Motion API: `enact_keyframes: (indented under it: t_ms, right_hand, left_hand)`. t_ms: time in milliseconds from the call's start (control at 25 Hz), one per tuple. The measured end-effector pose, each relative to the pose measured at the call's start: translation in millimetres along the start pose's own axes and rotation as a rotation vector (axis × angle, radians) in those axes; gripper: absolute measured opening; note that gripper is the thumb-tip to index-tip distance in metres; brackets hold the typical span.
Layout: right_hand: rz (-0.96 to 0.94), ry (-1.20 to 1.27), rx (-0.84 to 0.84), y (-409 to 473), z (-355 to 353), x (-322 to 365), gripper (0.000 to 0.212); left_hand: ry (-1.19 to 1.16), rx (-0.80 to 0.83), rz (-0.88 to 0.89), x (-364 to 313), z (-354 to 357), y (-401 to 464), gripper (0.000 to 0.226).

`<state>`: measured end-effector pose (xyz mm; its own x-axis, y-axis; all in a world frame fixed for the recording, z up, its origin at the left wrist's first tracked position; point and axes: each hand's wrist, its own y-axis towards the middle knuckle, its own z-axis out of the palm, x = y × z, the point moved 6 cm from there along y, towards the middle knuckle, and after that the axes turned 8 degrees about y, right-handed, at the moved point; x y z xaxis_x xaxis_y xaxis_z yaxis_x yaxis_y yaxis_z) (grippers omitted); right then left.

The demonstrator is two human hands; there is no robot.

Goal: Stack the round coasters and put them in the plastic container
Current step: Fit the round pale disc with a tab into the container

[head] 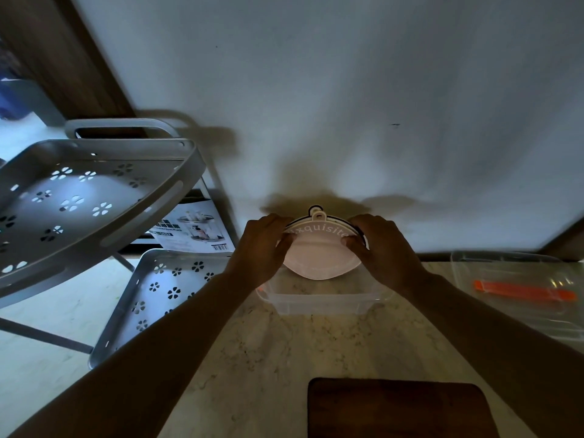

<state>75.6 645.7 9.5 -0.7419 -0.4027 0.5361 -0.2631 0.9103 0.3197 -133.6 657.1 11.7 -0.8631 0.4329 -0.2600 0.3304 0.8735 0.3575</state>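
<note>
A stack of round coasters is held between both hands, tilted toward me, above the far part of a clear plastic container on the marble counter. The top coaster is pale pink with the word "Exquisite" and a small hanging loop; a dark coaster edge shows behind it. My left hand grips the stack's left rim. On the right rim sits my right hand, fingers curled over the edge. The bottom of the stack hangs just over the container's opening.
A grey perforated rack with a lower shelf stands at the left, with a printed leaflet behind it. The clear container lid with an orange clip lies at the right. A dark wooden board lies at the front edge. A white wall rises behind.
</note>
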Motion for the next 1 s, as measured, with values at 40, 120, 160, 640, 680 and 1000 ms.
enact_keyframes:
  t_ms: [40, 120, 160, 640, 680, 1000]
  right_hand:
    - [-0.01, -0.021, 0.025, 0.9, 2.0, -0.2, 0.022]
    - [-0.02, -0.044, 0.036, 2.7, 4.4, -0.5, 0.022]
    - [-0.013, -0.041, 0.028, 4.0, 4.4, -1.4, 0.022]
    - [-0.045, 0.002, -0.02, 2.8, 3.3, -0.7, 0.02]
    - [-0.044, 0.008, -0.004, 2.3, 4.0, -0.5, 0.022]
    - [-0.016, -0.024, 0.034, 8.2, 0.7, 2.7, 0.024]
  left_hand:
    - [0.001, 0.017, 0.022, -0.8, 1.1, -0.1, 0.027]
    - [-0.001, 0.035, 0.036, -2.1, 1.7, 1.4, 0.026]
    - [-0.007, 0.033, 0.024, -2.0, 1.4, 2.9, 0.025]
    - [0.029, 0.096, -0.01, 2.5, 6.8, 11.8, 0.015]
    - [0.028, 0.093, 0.0, 2.5, 6.0, 11.4, 0.015]
    - [-0.004, 0.08, 0.039, -5.7, -5.2, 13.1, 0.016]
